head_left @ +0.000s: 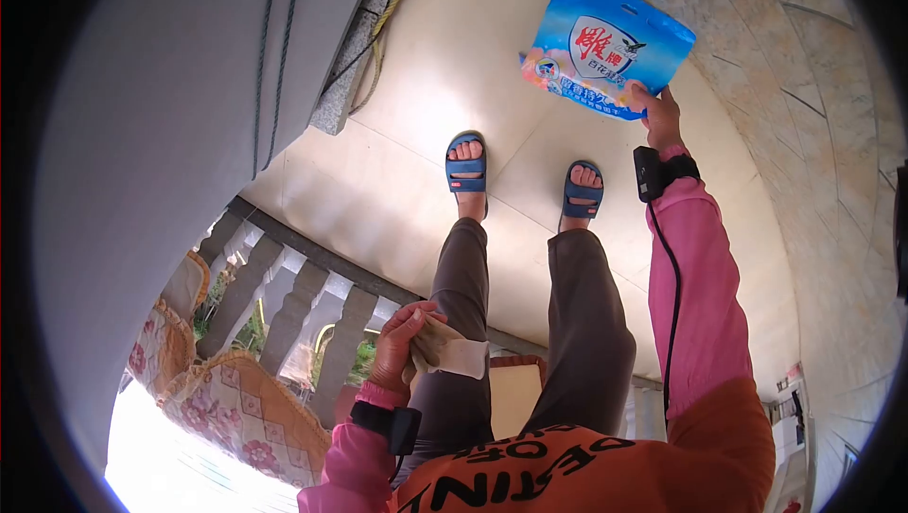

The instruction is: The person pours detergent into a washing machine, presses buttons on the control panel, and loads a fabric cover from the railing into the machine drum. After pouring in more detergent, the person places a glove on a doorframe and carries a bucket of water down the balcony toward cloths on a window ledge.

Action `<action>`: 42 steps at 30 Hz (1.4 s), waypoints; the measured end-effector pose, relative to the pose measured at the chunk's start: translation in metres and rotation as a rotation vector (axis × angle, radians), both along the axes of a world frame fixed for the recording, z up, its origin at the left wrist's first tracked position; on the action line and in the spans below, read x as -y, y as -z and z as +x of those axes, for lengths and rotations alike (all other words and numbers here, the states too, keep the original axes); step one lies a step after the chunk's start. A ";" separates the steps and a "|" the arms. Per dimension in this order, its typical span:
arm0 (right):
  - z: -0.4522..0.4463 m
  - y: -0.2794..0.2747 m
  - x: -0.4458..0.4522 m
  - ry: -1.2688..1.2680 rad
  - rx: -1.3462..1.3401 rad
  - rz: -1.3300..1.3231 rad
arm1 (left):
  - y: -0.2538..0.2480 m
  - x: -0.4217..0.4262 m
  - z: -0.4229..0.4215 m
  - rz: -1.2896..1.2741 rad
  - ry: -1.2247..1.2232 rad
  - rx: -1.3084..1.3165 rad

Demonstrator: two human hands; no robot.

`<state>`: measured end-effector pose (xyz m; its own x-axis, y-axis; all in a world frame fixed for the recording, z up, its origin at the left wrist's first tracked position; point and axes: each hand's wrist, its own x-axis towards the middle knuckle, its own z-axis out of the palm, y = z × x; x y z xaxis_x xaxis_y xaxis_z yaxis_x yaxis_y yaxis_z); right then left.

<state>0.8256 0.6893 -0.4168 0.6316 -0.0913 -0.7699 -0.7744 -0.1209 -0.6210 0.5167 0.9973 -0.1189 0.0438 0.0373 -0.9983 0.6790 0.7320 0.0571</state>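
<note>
Blue pouch (610,52): I have it out in front and to the right, over the pale tiled floor (407,121) and beyond the right foot; the printed face is turned up to my camera.
Pouch lettering: large red characters 雕牌 on a white-edged shield beside a small dark bird-like mark; under them dark characters starting 百花, the rest unclear to me; lower down, 留香持久, then a line too small to read.
Pouch contents: the film is opaque, so I can't tell what is inside.
Pouch direction: long axis slanting from upper left to lower right in my view, hanging slot on the far edge, characters upright but tilted clockwise.
Right hand (659,114): clamped on the pouch's near right corner, thumb over the printed face.
Left hand (399,343): closed on the beige-and-white cloth (452,350), gripping its left end low over the left leg; the white end points right.
Orange shirt (586,480): black letters, upside down to me; I read DESTIN and OF, with the rest cut off or folded.
Blue sandals (466,165): small red tags, too small to read.
Balustrade (293,300): grey, at lower left, floral quilted fabric (248,409) beside it.
</note>
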 end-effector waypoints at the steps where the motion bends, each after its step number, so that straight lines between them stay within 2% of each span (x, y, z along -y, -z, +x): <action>1: -0.004 0.009 0.002 -0.063 -0.036 0.019 | 0.000 0.000 0.002 -0.012 0.024 -0.008; 2: -0.004 0.016 0.005 -0.127 -0.072 0.037 | 0.000 0.001 0.004 -0.007 0.020 0.006; 8: -0.035 -0.102 -0.045 -0.257 0.181 0.106 | -0.008 -0.001 0.015 0.040 0.208 0.060; 10: -0.047 -0.166 -0.052 -0.326 0.216 0.075 | -0.018 0.001 0.023 0.096 0.433 0.081; 12: -0.058 -0.232 -0.050 -0.385 0.192 0.074 | -0.034 0.002 0.033 0.083 0.403 0.077; 15: -0.066 -0.340 -0.044 -0.467 0.192 0.123 | -0.042 0.008 0.038 0.201 0.722 0.286; 19: -0.066 -0.484 -0.038 -0.516 0.257 0.206 | -0.095 0.018 0.075 0.352 0.711 0.485; 22: -0.054 -0.587 -0.053 -0.487 0.229 0.276 | -0.138 0.019 0.101 0.258 0.777 0.675; 24: -0.046 -0.636 -0.061 -0.559 0.354 0.310 | -0.166 0.020 0.113 0.177 0.726 0.753; 26: -0.037 -0.686 -0.069 -0.641 0.378 0.333 | -0.209 0.016 0.133 -0.041 0.749 0.665; 27: -0.032 -0.713 -0.077 -0.667 0.417 0.334 | -0.218 0.023 0.132 0.074 0.639 0.819; 28: -0.031 -0.735 -0.084 -0.689 0.447 0.333 | -0.249 0.016 0.140 0.097 0.624 0.847; 30: -0.028 -0.775 -0.101 -0.719 0.609 0.311 | -0.306 0.002 0.151 -0.124 0.595 0.822; 31: -0.026 -0.795 -0.111 -0.737 0.684 0.301 | -0.305 0.008 0.149 -0.071 0.488 0.960; 32: -0.022 -0.814 -0.117 -0.754 0.710 0.299 | -0.302 0.007 0.152 -0.056 0.479 0.987; 34: -0.008 -0.847 -0.127 -0.808 0.785 0.253 | -0.332 -0.006 0.164 -0.079 0.550 1.090; 35: -0.003 -0.864 -0.131 -0.810 0.862 0.240 | -0.376 -0.024 0.169 -0.110 0.641 1.030; 36: 0.001 -0.879 -0.139 -0.810 0.937 0.228 | -0.387 -0.029 0.172 -0.103 0.632 1.047; 37: 0.004 -0.893 -0.155 -0.753 1.072 0.227 | -0.395 -0.033 0.176 0.020 0.510 1.272; 39: 0.018 -0.924 -0.189 -0.706 1.239 0.243 | -0.423 -0.053 0.179 0.155 0.369 1.498; 42: 0.025 -0.981 -0.265 -0.668 1.270 0.248 | -0.472 -0.101 0.187 0.183 0.396 1.498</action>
